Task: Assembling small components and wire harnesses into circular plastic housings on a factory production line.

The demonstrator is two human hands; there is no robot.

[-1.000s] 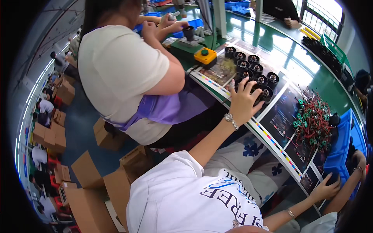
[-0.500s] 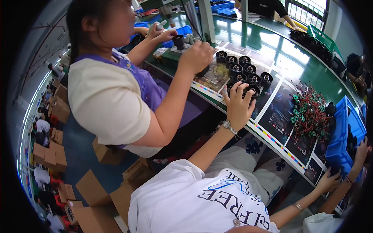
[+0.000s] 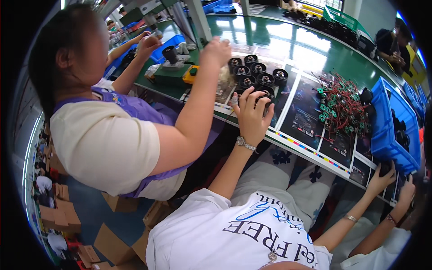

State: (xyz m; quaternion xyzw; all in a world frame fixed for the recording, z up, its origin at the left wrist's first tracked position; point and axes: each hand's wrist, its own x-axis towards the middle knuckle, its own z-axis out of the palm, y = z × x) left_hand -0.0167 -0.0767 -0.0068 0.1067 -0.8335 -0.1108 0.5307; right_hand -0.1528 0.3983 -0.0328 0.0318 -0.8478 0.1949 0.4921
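My left hand (image 3: pixel 253 113), with a watch or bracelet on its wrist, curls its fingers around a black cylindrical housing (image 3: pixel 266 92) at the near edge of a cluster. Several similar housings (image 3: pixel 247 81) stand upright, open side up, with metal parts inside. Far to the right, my right hand (image 3: pixel 380 181) has its fingers closed on a black round part (image 3: pixel 385 169), beside the near end of a blue bin (image 3: pixel 390 140). The fingers partly hide this part. Between my hands lies a heap of small green circuit boards with red wires (image 3: pixel 342 105).
A co-worker at left reaches one blurred hand (image 3: pixel 216 51) over the housings. A machine holding a black housing (image 3: pixel 170 54) has a yellow button box (image 3: pixel 191 74) beside it. Another person's hand (image 3: pixel 407 192) is close to my right hand. Printed sheets (image 3: pixel 302 119) cover the green table.
The whole view has shifted. My left hand stays at the housings. My right hand now shows a black part in its fingers. The neighbour's hand at right has come down from the bin.
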